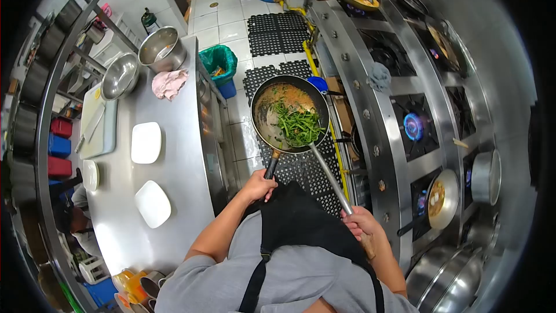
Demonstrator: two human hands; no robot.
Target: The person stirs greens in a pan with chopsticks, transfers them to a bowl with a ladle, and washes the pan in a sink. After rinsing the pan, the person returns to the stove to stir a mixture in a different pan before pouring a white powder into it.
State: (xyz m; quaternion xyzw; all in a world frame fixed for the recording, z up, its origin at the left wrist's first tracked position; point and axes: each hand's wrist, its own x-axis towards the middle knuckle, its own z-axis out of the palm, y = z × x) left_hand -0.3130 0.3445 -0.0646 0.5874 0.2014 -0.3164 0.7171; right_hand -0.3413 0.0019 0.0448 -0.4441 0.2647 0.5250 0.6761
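I have the frying pan point(267, 124) up off the stove point(420, 167), over the aisle between it and the tabletop point(188, 139). My left hand point(259, 186) is closed round the pan's black handle point(271, 165). My right hand point(360, 224) grips a long metal utensil point(331, 178) near its wooden end point(367, 246); its far end meets the leafy greens point(298, 122), and I can't make out the shape of its head there.

I take this as the step of working the greens while I bear the pan's weight. They are heaped toward the right and near side, with brownish residue over the rest of the base. From here, I judge, any move calls for a firm left wrist, the rim kept from dipping, and the utensil guided so that no leaves go over the edge.

The pan's handle points back toward me and slightly left, so its long axis runs mostly away from my body, leaning a little right at the far side. The utensil lies on a slant, from the pan's near right rim back and rightward to my hand. Two white plates point(146, 142) point(153, 204) sit to my left; a bare burner point(413, 126) burns blue to my right.
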